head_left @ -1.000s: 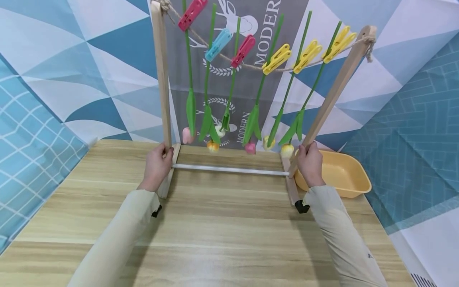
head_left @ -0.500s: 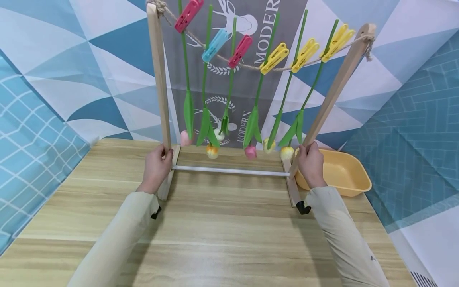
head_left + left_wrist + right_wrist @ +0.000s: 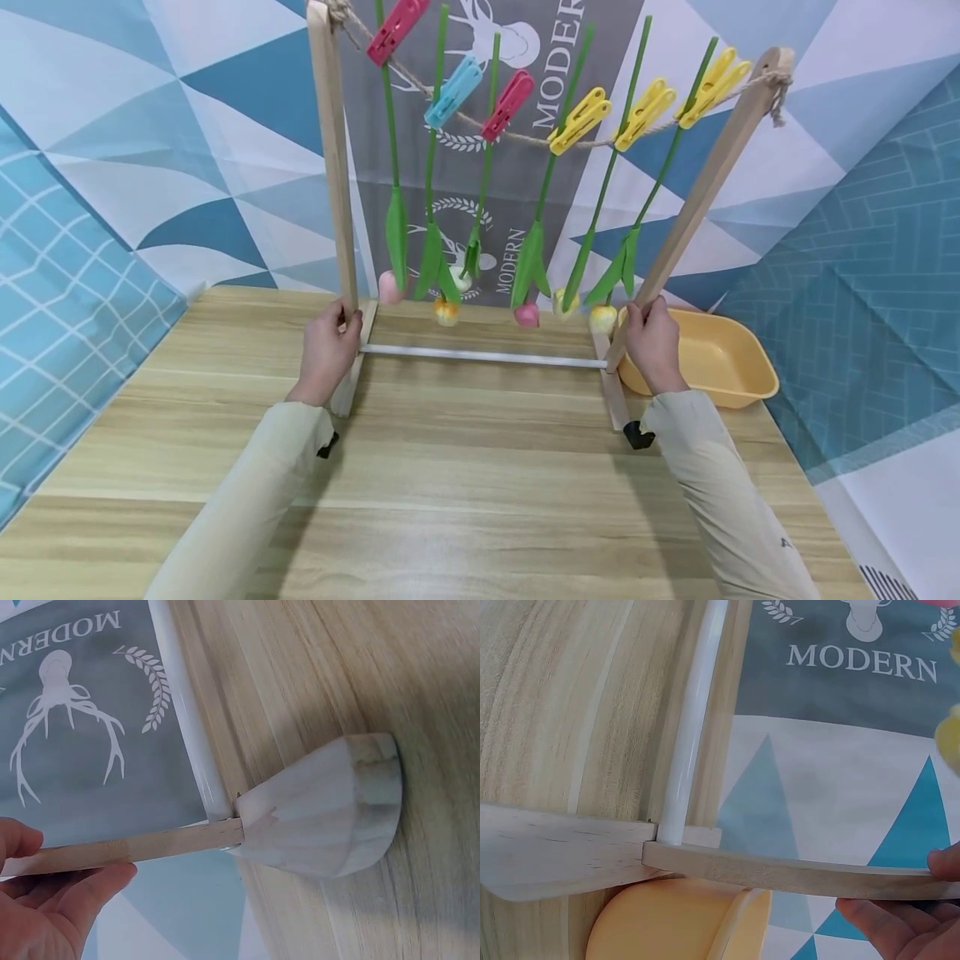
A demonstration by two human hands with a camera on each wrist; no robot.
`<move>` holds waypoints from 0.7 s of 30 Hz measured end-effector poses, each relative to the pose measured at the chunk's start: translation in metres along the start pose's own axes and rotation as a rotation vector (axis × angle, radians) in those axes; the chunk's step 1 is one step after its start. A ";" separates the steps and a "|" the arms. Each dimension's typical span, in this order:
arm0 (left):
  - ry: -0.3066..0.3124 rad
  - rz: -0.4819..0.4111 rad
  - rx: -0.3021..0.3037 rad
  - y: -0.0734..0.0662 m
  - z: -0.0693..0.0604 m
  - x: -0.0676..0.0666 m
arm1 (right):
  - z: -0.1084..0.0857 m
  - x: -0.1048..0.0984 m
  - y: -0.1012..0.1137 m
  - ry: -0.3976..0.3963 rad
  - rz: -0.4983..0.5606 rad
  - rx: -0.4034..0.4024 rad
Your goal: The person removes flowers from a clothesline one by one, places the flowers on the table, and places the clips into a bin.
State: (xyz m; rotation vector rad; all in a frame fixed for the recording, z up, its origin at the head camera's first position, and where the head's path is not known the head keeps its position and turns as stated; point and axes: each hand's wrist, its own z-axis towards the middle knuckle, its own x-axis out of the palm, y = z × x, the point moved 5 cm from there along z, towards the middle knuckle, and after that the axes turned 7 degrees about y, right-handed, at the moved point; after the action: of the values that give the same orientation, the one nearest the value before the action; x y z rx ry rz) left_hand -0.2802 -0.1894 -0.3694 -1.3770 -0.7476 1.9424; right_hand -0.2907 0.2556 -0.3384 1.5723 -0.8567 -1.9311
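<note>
A wooden rack stands on the table, with a left post (image 3: pixel 335 158), a right post (image 3: pixel 708 187) and a white crossbar (image 3: pixel 480 356) low between them. My left hand (image 3: pixel 326 350) grips the left post near its foot, thumb and fingers on either side in the left wrist view. The right post is held likewise by my right hand (image 3: pixel 654 343). Between the post tops sags a twine rope (image 3: pixel 525 138). Several artificial tulips (image 3: pixel 531 267) hang upside down from it by clothespins: yellow (image 3: pixel 580 122), red (image 3: pixel 507 105) and blue (image 3: pixel 454 92). Their blooms are pink, white, orange and yellow.
A yellow plastic basin (image 3: pixel 720 358) stands right behind my right hand, close to the rack's right foot (image 3: pixel 613 396). Patterned cloth (image 3: pixel 255 125) covers the wall behind the wooden table (image 3: pixel 465 483).
Both hands keep their grip on the posts. The rack and hanging tulips shift only slightly in the view; nothing is let go.
</note>
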 end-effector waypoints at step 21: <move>0.020 -0.094 -0.059 0.004 -0.003 -0.001 | -0.002 -0.005 -0.007 0.016 0.092 0.042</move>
State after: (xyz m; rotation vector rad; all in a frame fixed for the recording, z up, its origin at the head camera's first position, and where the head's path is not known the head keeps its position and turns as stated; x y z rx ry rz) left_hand -0.2777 -0.1925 -0.3721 -1.3695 -0.8513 1.8443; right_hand -0.2876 0.2636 -0.3406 1.5428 -0.9522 -1.8455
